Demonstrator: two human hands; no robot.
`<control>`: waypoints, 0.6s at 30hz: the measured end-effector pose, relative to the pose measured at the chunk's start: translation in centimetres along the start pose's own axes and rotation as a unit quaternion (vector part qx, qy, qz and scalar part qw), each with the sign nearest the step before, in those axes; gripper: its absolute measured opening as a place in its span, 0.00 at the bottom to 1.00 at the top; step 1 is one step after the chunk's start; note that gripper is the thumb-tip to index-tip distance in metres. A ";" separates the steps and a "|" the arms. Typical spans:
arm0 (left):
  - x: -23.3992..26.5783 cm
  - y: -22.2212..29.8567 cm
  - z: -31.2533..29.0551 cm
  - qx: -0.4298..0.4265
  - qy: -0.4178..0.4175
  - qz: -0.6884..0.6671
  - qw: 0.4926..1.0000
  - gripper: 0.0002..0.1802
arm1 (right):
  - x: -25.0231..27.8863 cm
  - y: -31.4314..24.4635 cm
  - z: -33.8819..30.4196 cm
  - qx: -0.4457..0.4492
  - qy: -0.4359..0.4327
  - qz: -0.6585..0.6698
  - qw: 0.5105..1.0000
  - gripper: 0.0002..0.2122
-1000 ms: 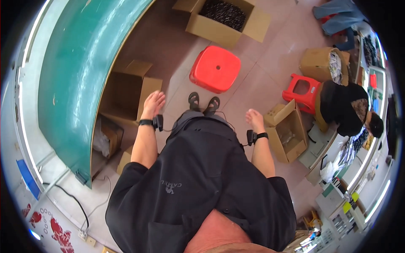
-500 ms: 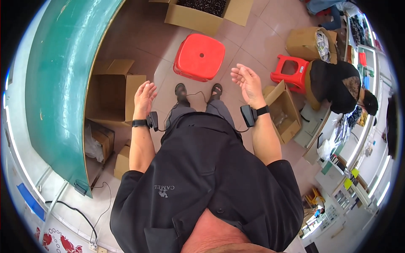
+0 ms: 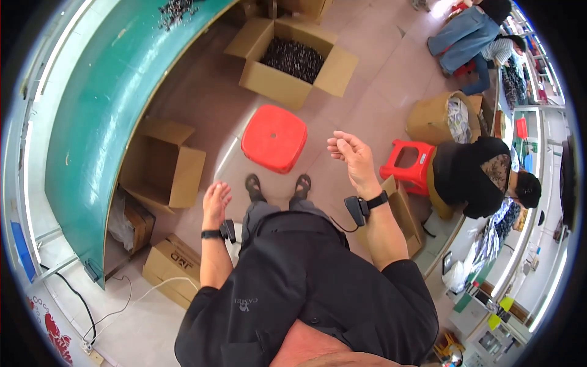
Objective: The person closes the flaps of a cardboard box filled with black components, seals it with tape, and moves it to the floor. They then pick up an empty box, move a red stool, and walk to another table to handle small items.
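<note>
My left hand hangs in the air beside my left leg. Its fingers are loosely bent and apart, with nothing in them. Held farther forward, my right hand also holds nothing, its fingers slightly curled and pointing left. Each wrist wears a black strap with a small dark device. A red plastic stool stands on the floor in front of my feet, between the hands but touching neither. Beyond it is an open cardboard box filled with small dark pieces.
A green-topped table curves along the left, with an open carton beneath its edge. On the right, a person in black sits by a workbench near another red stool. A closed carton lies behind my left arm, near a pale cable.
My view has tilted farther forward, so the stool sits lower in the picture and the box of dark pieces shows fully. Both hands appear lower; they are still empty.
</note>
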State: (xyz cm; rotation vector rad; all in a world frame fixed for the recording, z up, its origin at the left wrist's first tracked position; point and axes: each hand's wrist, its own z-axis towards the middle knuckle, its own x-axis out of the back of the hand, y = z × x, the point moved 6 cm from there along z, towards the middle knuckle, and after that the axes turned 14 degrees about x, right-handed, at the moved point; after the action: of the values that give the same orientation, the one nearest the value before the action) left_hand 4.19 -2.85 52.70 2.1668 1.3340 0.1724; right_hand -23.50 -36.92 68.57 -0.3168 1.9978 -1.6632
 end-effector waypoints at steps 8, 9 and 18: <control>2.1 -0.5 -0.6 0.002 -0.025 -0.025 0.999 0.24 | -1.8 -10.1 1.2 0.146 -0.018 0.037 0.988 0.14; 2.3 -0.3 -0.1 0.006 -0.018 -0.027 0.999 0.23 | -2.1 -10.6 1.0 0.150 -0.027 0.037 0.988 0.14; 1.5 0.2 3.7 0.046 -0.048 0.002 0.998 0.21 | -2.0 -6.1 -4.2 0.079 0.001 0.005 0.997 0.15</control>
State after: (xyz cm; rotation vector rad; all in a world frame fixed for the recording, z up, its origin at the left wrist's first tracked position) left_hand 6.54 -3.20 49.49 2.2246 1.3053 0.0084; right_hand -24.91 -33.72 75.42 -0.2462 1.8519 -1.8033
